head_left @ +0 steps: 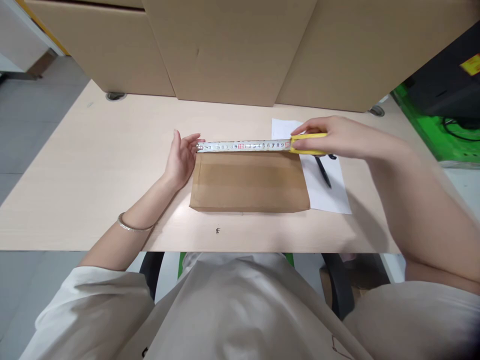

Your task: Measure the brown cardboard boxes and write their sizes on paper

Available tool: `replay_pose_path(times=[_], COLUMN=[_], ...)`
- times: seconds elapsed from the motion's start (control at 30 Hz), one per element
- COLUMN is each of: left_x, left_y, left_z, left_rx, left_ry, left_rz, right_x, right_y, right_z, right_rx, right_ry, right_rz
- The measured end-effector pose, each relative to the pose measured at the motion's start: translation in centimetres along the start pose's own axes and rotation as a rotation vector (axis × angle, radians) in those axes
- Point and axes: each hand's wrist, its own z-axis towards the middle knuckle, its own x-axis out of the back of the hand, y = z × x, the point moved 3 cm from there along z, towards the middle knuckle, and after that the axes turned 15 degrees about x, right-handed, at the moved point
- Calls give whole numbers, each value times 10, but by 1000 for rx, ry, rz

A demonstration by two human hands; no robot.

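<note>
A flat brown cardboard box (pixel 249 181) lies in the middle of the desk. A measuring tape (pixel 243 146) is stretched along the box's far edge. My right hand (pixel 337 137) is closed around the tape's yellow case (pixel 308 143) at the box's far right corner. My left hand (pixel 182 156) is at the far left corner, fingertips on the tape's end, palm against the box's left side.
A white sheet of paper (pixel 330 190) with a black pen (pixel 322 171) on it lies right of the box. Large cardboard boxes (pixel 228 50) stand along the desk's far edge. The light wooden desk (pixel 93 170) ends just before my body. Green equipment (pixel 438 130) sits at far right.
</note>
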Motion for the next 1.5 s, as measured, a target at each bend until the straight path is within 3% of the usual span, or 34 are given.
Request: replay_pose_path(times=[0.1,0.27,0.37,0.5,0.6,0.7,0.77,0.83,0.87,0.93,1.03,1.13,1.2,1.37,1.43,1.5], left_x=[9,16,13,9,9,9,7,5,4,2,0,-2,-3,-4,-3,-2], left_y=[1,1,1,-1,-3,-3,-2,0,0,2,4,5,6,5,5,4], left_z=[9,14,11,9,9,6,1,-4,-6,-9,-11,-11,-11,-12,-12,-11], left_rx=[-75,-86,-63,-53,-41,-13,17,65,89,128,154,148,142,148,140,132], left_ry=[68,160,166,129,75,10,-25,-50,-58,-79,-115,-119,-104,-92,-93,-93], left_rz=[-49,-139,-159,-117,-72,-22,20,77,105,152,194,225,241,260,267,281], right_x=[-31,-97,-115,-125,-122,-95,-62,-30,-19,-10,-19,-32,-33,-31,-40,-55], right_y=[-28,-50,-54,-62,-64,-55,-38,-9,7,36,71,92,102,110,106,100], right_z=[0,1,3,7,7,2,-3,-11,-17,-28,-44,-55,-61,-74,-78,-81], right_rx=[57,445,564,562,585,595,444,97,-105,-370,-559,-520,-420,-104,-19,17], right_ry=[-33,84,134,133,133,217,306,310,236,-21,-303,-343,-288,95,163,152], right_rz=[-125,-253,-333,-361,-330,-274,-259,-330,-409,-534,-553,-497,-396,356,573,659])
